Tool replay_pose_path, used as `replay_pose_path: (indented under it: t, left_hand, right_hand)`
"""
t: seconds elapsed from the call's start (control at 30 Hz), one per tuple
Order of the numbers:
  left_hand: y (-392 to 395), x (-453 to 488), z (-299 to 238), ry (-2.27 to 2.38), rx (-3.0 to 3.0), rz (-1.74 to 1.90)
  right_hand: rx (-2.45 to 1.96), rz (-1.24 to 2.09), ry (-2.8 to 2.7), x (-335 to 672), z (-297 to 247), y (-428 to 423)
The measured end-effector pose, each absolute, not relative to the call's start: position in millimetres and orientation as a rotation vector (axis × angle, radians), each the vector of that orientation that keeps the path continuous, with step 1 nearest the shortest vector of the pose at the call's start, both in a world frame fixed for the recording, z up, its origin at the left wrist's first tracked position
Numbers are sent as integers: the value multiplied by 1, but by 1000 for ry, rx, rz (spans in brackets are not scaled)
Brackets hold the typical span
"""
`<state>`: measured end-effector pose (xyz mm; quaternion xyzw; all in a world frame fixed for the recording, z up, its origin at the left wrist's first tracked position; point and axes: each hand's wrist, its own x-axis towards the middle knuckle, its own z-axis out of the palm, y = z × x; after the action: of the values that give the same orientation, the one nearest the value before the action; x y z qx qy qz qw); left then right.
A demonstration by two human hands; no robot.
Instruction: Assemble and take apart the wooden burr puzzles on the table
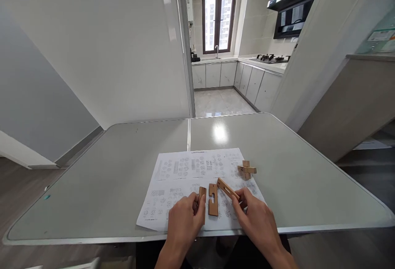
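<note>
My left hand (186, 215) pinches a small brown wooden puzzle piece (202, 193), held upright and partly hidden by the fingers. Between the hands a notched wooden puzzle piece (213, 207) lies on a printed instruction sheet (166, 165). A slotted wooden puzzle piece (226, 187), tilted up to the left, is gripped at its near end by the fingers of my right hand (256, 215). Beyond that hand, at the sheet's right edge, sits a cross-shaped wooden assembly (246, 170) of interlocked pieces.
The sheet lies near the front edge of a glossy grey-green table (92, 186) with a metal rim. A small teal bit (47, 197) rests at the table's left edge. Past the table, a doorway leads to a kitchen with a gas hob (273, 59).
</note>
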<state>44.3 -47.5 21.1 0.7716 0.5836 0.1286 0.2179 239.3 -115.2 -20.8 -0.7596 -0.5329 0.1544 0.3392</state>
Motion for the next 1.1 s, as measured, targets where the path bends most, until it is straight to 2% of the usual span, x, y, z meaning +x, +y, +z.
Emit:
replay_pose_path:
  t: [0.3,0.53,0.73,0.83,0.97,1.1]
  left_hand:
    - [-31,53,0,1546,2435,622]
    - [-28,55,-11,1647,2469,725]
    - [-33,58,-17,1529,2448,891]
    - [-39,63,-17,1365,2508,829]
    - [-41,71,-17,1134,2656,572]
    - [-30,76,-25,1120,2748,433]
  right_hand:
    - [-1883,357,-1469,229,-30,-116]
    - [-1820,249,-1495,225,-43,-114]
    - [-1770,250,-1534,228,-44,-115]
    - [-1742,268,-1559,230,-45,-116]
    - [-1738,290,-1554,231,-47,-116]
    - [-1747,278,-1540,231,-47,-115]
